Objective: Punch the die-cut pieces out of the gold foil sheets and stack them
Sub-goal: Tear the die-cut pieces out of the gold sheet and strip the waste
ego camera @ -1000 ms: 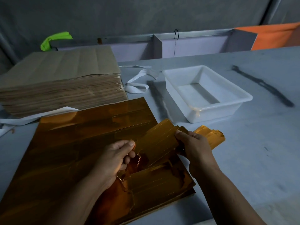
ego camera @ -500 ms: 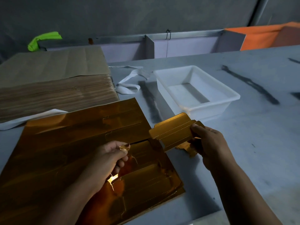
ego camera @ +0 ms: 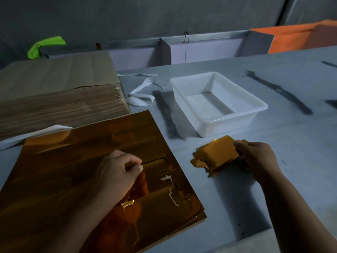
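Stacking step: the right hand's [ego camera: 255,157] fingers clamp a punched gold piece [ego camera: 217,152] onto the pile [ego camera: 197,163] beneath them. The left hand's [ego camera: 116,172] fingers curl on the foil sheets [ego camera: 69,161]; I cannot tell whether they pinch anything. Next, I judge: align the edges, let go, then reach back.

the foil sheets [ego camera: 73,170] lie near left on the worktop [ego camera: 291,143], with the paper stack [ego camera: 54,106] just behind them at far left. the pile of punched pieces [ego camera: 215,156] sits right of the foil sheets, in front of the tub [ego camera: 218,123]. a strap [ego camera: 140,95] lies between the paper stack and the tub.
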A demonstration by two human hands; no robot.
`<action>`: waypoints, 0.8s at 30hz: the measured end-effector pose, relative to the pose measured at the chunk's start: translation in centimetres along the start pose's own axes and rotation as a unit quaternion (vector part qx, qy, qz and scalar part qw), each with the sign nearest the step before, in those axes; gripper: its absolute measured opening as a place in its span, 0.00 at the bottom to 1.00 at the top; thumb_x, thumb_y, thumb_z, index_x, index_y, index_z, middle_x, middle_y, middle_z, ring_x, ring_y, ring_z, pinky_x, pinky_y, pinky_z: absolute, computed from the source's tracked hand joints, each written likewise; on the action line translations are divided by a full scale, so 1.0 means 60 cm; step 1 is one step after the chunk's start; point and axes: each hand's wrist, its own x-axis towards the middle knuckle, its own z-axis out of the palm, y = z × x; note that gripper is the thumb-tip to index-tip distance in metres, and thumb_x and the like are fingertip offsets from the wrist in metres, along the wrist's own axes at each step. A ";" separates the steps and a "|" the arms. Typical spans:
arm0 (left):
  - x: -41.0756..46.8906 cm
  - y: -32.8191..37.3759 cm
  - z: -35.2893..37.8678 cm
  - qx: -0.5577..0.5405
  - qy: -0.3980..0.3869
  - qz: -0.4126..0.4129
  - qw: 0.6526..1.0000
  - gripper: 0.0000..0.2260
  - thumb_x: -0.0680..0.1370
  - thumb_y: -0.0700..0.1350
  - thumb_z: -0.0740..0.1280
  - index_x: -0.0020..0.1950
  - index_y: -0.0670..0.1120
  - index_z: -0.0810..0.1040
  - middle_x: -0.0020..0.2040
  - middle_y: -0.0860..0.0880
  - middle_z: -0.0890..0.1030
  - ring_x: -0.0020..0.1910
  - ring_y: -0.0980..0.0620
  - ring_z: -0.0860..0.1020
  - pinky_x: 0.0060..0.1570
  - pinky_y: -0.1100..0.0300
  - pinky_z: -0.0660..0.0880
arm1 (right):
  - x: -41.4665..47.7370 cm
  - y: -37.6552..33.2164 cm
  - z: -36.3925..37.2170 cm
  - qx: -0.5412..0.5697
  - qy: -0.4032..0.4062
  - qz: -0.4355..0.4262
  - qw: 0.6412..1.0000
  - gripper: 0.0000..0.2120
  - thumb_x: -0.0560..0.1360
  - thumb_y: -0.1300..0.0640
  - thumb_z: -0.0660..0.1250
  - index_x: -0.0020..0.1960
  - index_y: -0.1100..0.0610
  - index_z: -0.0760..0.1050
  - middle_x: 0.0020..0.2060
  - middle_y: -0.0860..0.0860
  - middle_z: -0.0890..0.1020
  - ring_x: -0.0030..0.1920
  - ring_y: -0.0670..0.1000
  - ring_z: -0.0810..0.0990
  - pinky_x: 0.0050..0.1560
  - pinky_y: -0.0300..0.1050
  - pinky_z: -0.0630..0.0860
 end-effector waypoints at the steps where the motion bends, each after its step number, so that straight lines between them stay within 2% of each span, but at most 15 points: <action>1: 0.008 -0.005 -0.001 0.038 -0.016 -0.007 0.999 0.11 0.76 0.54 0.70 0.58 0.58 0.76 0.58 0.58 0.67 0.58 0.58 0.66 0.37 0.69 0.61 | -0.001 -0.002 0.000 -0.035 0.004 -0.009 0.999 0.21 0.73 0.48 0.70 0.39 0.68 0.78 0.33 0.63 0.80 0.35 0.62 0.78 0.40 0.56 0.77; 4: 0.030 -0.012 -0.010 0.094 -0.041 -0.030 0.994 0.23 0.73 0.57 0.72 0.66 0.59 0.71 0.65 0.55 0.67 0.60 0.54 0.67 0.43 0.65 0.65 | -0.006 -0.007 0.000 -0.135 0.006 -0.036 0.990 0.21 0.76 0.45 0.68 0.40 0.65 0.79 0.36 0.62 0.81 0.40 0.63 0.80 0.43 0.54 0.76; 6: 0.043 -0.017 -0.012 0.089 -0.053 -0.044 0.994 0.25 0.72 0.58 0.73 0.68 0.59 0.70 0.66 0.53 0.67 0.62 0.51 0.68 0.49 0.58 0.70 | -0.012 -0.008 0.000 -0.184 0.020 -0.060 0.981 0.21 0.76 0.45 0.67 0.51 0.65 0.80 0.45 0.63 0.82 0.48 0.63 0.80 0.48 0.53 0.75; 8: 0.053 -0.020 -0.014 0.081 -0.063 -0.045 0.994 0.26 0.72 0.58 0.73 0.68 0.58 0.71 0.65 0.52 0.68 0.63 0.50 0.69 0.53 0.55 0.72 | -0.025 -0.016 0.002 -0.205 0.042 -0.073 0.975 0.25 0.76 0.45 0.68 0.64 0.62 0.75 0.57 0.63 0.80 0.58 0.63 0.77 0.57 0.54 0.73; 9: 0.057 -0.019 -0.015 0.081 -0.068 -0.043 0.994 0.26 0.72 0.58 0.73 0.68 0.58 0.71 0.65 0.52 0.68 0.62 0.50 0.69 0.52 0.55 0.72 | -0.035 -0.022 0.004 -0.201 0.047 -0.088 0.974 0.25 0.76 0.45 0.68 0.66 0.60 0.74 0.58 0.62 0.79 0.59 0.63 0.77 0.57 0.53 0.72; 11: 0.063 -0.018 -0.016 0.088 -0.078 -0.031 0.993 0.26 0.72 0.58 0.73 0.67 0.57 0.71 0.63 0.52 0.69 0.59 0.52 0.69 0.49 0.57 0.71 | -0.054 -0.038 0.008 -0.183 0.022 -0.129 0.974 0.19 0.77 0.45 0.67 0.62 0.57 0.77 0.51 0.58 0.82 0.53 0.60 0.79 0.51 0.50 0.72; 13: 0.064 -0.016 -0.018 0.107 -0.081 -0.010 0.991 0.25 0.73 0.58 0.72 0.68 0.56 0.71 0.62 0.53 0.70 0.56 0.55 0.68 0.46 0.60 0.69 | -0.077 -0.054 0.017 -0.127 -0.069 -0.141 0.979 0.13 0.77 0.45 0.68 0.53 0.53 0.80 0.41 0.54 0.83 0.43 0.57 0.80 0.42 0.48 0.74; 16: 0.058 -0.011 -0.021 0.167 -0.079 0.040 0.982 0.22 0.76 0.58 0.68 0.68 0.56 0.72 0.62 0.53 0.73 0.56 0.55 0.72 0.46 0.63 0.70 | -0.105 -0.065 0.038 -0.055 -0.207 -0.117 0.970 0.09 0.76 0.46 0.69 0.47 0.51 0.81 0.35 0.53 0.84 0.29 0.51 0.79 0.28 0.43 0.71; 20: 0.049 -0.010 -0.021 0.193 -0.071 0.081 0.975 0.18 0.79 0.58 0.65 0.67 0.55 0.73 0.64 0.52 0.74 0.60 0.53 0.74 0.48 0.64 0.69 | -0.120 -0.067 0.063 -0.010 -0.276 -0.101 0.956 0.09 0.77 0.48 0.68 0.50 0.53 0.80 0.35 0.52 0.85 0.28 0.47 0.79 0.27 0.40 0.71; 24: 0.050 -0.016 -0.026 0.136 -0.070 0.064 0.986 0.17 0.78 0.56 0.67 0.65 0.55 0.75 0.62 0.53 0.75 0.59 0.53 0.73 0.52 0.61 0.72 | -0.124 -0.070 0.073 0.020 -0.306 -0.078 0.949 0.09 0.78 0.48 0.68 0.50 0.53 0.81 0.35 0.51 0.85 0.29 0.48 0.80 0.29 0.40 0.73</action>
